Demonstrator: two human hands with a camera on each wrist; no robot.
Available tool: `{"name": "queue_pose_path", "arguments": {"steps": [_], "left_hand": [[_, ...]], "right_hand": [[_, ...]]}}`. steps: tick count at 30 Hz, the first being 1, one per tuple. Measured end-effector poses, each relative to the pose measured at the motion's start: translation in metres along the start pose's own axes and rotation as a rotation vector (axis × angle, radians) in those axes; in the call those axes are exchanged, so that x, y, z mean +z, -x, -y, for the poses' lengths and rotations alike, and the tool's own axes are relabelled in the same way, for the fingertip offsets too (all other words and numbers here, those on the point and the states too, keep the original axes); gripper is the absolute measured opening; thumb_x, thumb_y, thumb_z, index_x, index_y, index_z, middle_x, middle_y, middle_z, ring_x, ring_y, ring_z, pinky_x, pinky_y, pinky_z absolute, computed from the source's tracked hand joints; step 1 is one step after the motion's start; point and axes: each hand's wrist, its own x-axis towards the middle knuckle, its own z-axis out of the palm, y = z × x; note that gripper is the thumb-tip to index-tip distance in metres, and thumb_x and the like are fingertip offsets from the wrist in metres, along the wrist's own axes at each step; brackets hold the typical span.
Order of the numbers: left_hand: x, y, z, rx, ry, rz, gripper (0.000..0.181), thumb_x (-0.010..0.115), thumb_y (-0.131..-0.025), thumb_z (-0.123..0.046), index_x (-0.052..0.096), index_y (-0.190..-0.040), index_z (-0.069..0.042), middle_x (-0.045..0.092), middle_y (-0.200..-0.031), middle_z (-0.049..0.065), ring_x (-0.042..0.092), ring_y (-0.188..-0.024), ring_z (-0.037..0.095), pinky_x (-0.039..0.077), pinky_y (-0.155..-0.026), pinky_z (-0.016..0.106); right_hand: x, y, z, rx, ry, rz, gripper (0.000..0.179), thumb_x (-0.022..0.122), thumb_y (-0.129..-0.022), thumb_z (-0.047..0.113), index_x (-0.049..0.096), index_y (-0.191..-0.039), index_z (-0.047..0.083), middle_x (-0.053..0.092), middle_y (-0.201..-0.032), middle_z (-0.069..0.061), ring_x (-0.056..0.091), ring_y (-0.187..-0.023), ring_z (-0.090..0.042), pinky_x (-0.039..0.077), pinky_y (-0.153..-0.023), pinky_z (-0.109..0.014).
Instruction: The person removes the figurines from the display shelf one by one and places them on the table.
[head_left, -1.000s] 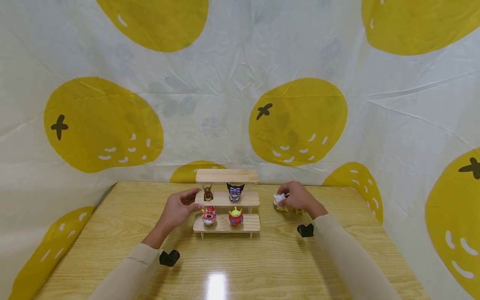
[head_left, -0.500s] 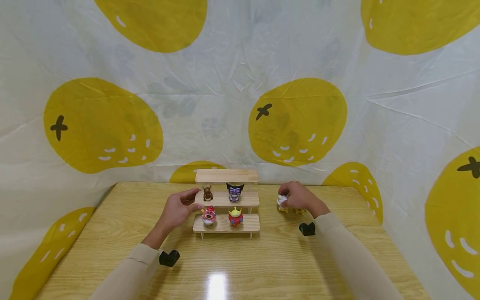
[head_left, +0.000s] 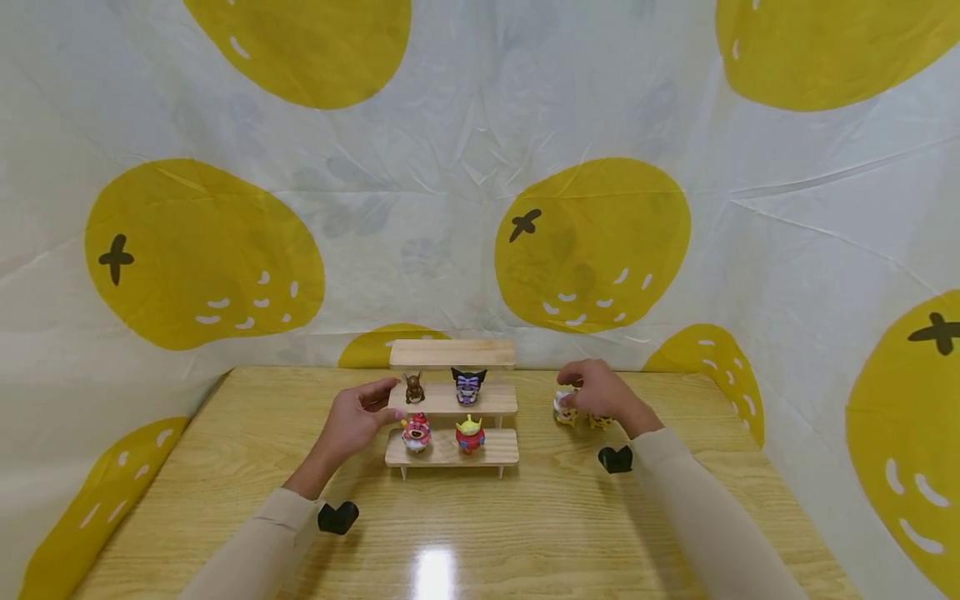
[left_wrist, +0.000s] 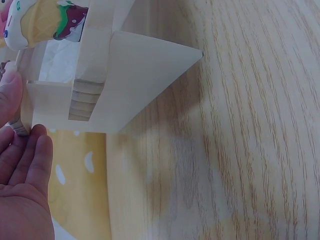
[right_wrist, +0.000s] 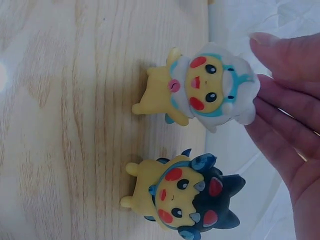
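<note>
Holding the wooden stand [head_left: 501,447] by the left end of its middle tier with the left hand [head_left: 358,423], thumb toward the front, fingers toward the back, probably for steadiness; over to the right, with the right hand [head_left: 602,393] loosely spread at the head of the white-hooded figure [right_wrist: 200,90], no firm pinch showing; can't tell just how lightly touching; upright on the table [head_left: 525,533], near the dark-hooded figure [right_wrist: 175,192], perhaps for easy reach; back on the tiers, in spaced pairs, likely to avoid crowding: brown figure [head_left: 413,389] beside black-eared figure [head_left: 468,387]; below, pink figure [head_left: 417,434] beside yellow-headed figure [head_left: 470,437].
</note>
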Motion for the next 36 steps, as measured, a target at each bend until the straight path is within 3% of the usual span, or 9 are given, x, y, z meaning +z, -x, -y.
{"name": "queue_pose_path", "arguments": {"steps": [6,12,21,30,36], "left_hand": [[-0.001,0.0,0.0,0.003,-0.01,-0.002,0.058,0.078,-0.093,-0.006,0.058,-0.146,0.002,0.058,-0.15,0.024,0.058,-0.138,0.041,0.055,-0.109,0.042],[-0.002,0.001,0.002,0.006,-0.025,0.001,0.059,0.079,-0.093,-0.011,0.058,-0.147,0.0,0.059,-0.15,0.021,0.059,-0.138,0.038,0.056,-0.109,0.043],[-0.002,0.001,0.002,0.015,-0.039,-0.001,0.059,0.08,-0.092,-0.013,0.059,-0.146,0.0,0.06,-0.149,0.021,0.06,-0.137,0.037,0.055,-0.11,0.043],[-0.002,0.001,0.002,0.006,-0.038,0.006,0.059,0.08,-0.093,-0.012,0.058,-0.147,0.001,0.06,-0.149,0.022,0.059,-0.137,0.039,0.056,-0.109,0.045],[-0.001,0.0,0.001,0.018,-0.034,0.001,0.059,0.08,-0.092,-0.012,0.059,-0.146,0.001,0.061,-0.148,0.022,0.061,-0.136,0.038,0.056,-0.109,0.044]], "right_hand": [[0.0,0.004,0.006,0.014,-0.094,-0.064,0.029,0.075,-0.094,0.012,0.075,-0.121,0.0,0.073,-0.125,-0.022,0.069,-0.118,-0.042,0.058,-0.103,-0.056],[0.002,0.01,0.015,0.036,-0.255,-0.111,0.025,0.075,-0.096,0.01,0.077,-0.119,0.001,0.075,-0.121,-0.023,0.074,-0.108,-0.034,0.065,-0.092,-0.047],[0.006,0.017,0.032,-0.003,-0.476,-0.078,0.03,0.074,-0.096,0.006,0.073,-0.123,-0.006,0.073,-0.124,-0.029,0.075,-0.109,-0.034,0.066,-0.089,-0.036],[0.011,0.019,0.056,-0.01,-0.518,-0.06,0.032,0.074,-0.096,0.006,0.072,-0.124,-0.006,0.073,-0.125,-0.027,0.076,-0.108,-0.028,0.066,-0.09,-0.034],[0.017,0.019,0.066,-0.013,-0.536,-0.05,0.032,0.074,-0.096,0.006,0.071,-0.126,-0.007,0.071,-0.127,-0.03,0.074,-0.112,-0.033,0.065,-0.093,-0.039]]}}
